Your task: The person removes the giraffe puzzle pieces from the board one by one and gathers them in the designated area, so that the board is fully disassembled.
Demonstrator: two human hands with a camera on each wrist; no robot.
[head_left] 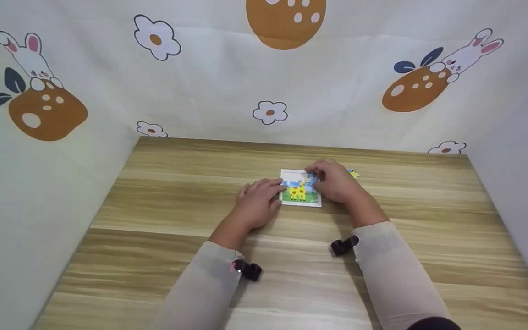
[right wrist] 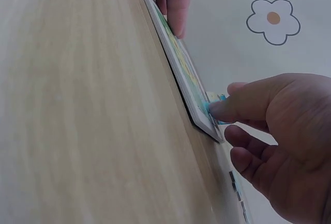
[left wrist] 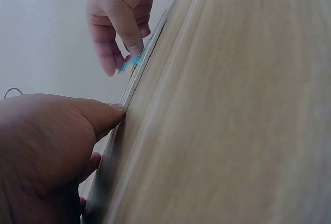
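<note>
A small square jigsaw puzzle (head_left: pixel 301 197) in a white-rimmed tray lies on the table, showing a yellow giraffe over green and blue. Bare white backing shows in its upper left part. My left hand (head_left: pixel 258 201) rests along the tray's left side, its fingers fairly straight and touching the edge, with the thumb by the lower left corner. Over the upper right part, my right hand (head_left: pixel 335 181) pinches a light blue puzzle piece (right wrist: pixel 222 98) between thumb and fingers. In the left wrist view that piece also shows a red patch. The hand partly covers that corner.
Another puzzle piece (head_left: pixel 353 173), yellow and blue, lies on the table just past my right hand, partly hidden by it. The wood-grain table (head_left: pixel 163 192) meets a printed cloth wall (head_left: pixel 209 101) at the back and both sides.
</note>
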